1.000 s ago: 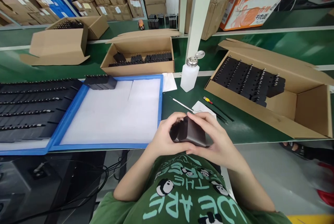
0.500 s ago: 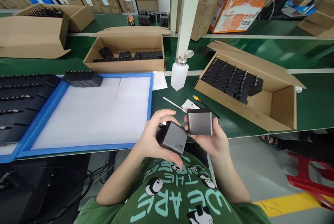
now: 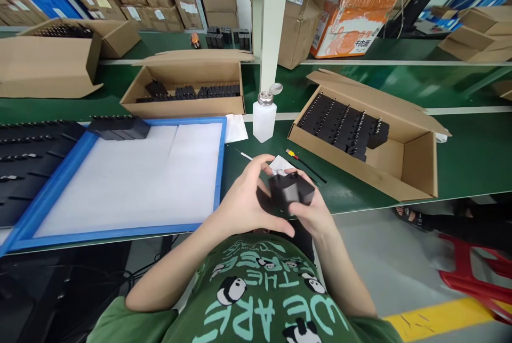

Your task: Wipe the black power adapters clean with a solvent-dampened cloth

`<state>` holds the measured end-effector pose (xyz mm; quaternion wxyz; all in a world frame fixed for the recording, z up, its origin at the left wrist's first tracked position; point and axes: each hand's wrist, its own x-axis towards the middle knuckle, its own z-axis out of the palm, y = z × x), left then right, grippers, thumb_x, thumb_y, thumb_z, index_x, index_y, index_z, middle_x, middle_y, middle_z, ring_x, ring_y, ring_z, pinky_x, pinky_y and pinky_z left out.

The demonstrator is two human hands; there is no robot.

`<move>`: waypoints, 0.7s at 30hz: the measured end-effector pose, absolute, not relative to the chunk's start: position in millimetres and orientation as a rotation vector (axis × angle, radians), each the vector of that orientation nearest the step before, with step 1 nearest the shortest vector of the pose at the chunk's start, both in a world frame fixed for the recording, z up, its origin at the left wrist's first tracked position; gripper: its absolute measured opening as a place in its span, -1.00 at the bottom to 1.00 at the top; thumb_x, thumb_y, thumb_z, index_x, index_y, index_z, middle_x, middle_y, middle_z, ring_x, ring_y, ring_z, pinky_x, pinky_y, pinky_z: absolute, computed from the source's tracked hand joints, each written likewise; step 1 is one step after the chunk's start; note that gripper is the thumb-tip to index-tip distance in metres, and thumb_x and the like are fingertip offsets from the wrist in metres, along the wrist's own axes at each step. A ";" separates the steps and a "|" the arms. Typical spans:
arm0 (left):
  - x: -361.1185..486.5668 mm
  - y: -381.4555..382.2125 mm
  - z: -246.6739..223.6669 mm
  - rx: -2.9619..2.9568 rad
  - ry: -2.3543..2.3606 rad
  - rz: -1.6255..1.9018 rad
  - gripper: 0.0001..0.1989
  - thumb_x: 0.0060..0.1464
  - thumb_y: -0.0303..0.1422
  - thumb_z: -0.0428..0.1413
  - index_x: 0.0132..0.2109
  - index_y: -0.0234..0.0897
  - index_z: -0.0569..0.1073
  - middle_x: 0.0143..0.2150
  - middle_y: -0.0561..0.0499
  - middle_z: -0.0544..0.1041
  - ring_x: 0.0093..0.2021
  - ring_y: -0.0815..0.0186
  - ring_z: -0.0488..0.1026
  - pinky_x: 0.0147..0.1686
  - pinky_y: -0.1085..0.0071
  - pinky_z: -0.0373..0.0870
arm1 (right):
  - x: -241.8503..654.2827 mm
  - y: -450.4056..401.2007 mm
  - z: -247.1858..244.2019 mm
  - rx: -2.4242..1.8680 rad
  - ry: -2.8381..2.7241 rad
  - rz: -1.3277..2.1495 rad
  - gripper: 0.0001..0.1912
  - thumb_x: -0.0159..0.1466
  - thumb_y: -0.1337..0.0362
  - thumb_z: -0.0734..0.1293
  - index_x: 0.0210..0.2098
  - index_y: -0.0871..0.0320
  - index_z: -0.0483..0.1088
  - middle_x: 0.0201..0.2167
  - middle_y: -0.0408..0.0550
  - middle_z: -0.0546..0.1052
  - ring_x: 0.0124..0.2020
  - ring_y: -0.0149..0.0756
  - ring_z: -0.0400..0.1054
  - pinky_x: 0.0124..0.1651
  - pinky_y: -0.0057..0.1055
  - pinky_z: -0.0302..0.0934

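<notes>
Just above the table's front edge, my two hands are close together in front of my shirt. My left hand [image 3: 246, 201] curves around a dark grey charger block [image 3: 264, 200], its thumb stretched out below. Most of that block is hidden by the fingers and the second block. My right hand [image 3: 316, 212] grips another dark charger block [image 3: 303, 189], thumb on its near side. This block is tilted and blurred by motion, and overlaps or touches the left one; I cannot tell which.
A blue-framed white tray [image 3: 132, 188] lies left, with black blocks [image 3: 120, 128] at its back corner. An open carton [image 3: 418, 161] of black blocks is right, another carton [image 3: 180, 111] behind. A white pump bottle [image 3: 264, 121] and a cable [image 3: 308, 166] lie beyond my hands.
The two blocks have come together, and the right one has turned from its flat grey face to a tilted, darker side. My view has shifted slightly.
</notes>
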<state>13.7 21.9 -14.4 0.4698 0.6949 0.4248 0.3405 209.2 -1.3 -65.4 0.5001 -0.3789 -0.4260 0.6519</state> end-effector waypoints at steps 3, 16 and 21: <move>9.0 27.0 -20.3 1.605 0.778 1.006 0.15 -0.44 0.21 0.42 0.27 -0.02 0.14 0.06 -0.07 0.34 -0.33 0.28 0.56 -0.26 0.29 0.53 | 220.2 -1.6 -81.3 -0.851 -0.874 1.637 -0.08 -0.05 -0.40 0.44 0.14 -0.04 0.29 -0.10 0.03 0.52 -0.27 -0.17 0.48 -0.36 -0.29 0.39; 51.7 37.0 -13.9 1.492 0.436 1.191 -0.12 -0.23 0.24 0.33 0.13 -0.11 0.29 -0.16 0.03 0.43 -0.35 0.22 0.61 -0.35 0.36 0.52 | 256.1 -18.8 -81.3 -0.614 -0.753 1.611 -0.10 -0.06 -0.21 0.56 0.18 -0.11 0.24 -0.07 -0.02 0.45 -0.27 -0.22 0.46 -0.45 -0.43 0.29; 101.1 53.3 3.8 1.763 0.772 0.572 -0.22 -0.16 0.05 0.40 0.14 -0.15 0.34 0.01 -0.08 0.50 -0.31 0.25 0.58 -0.29 0.34 0.50 | 288.7 -29.9 -51.7 -0.944 -1.088 1.224 -0.22 0.04 0.05 0.61 0.15 -0.09 0.24 0.07 -0.03 0.40 -0.03 -0.17 0.43 0.00 -0.26 0.40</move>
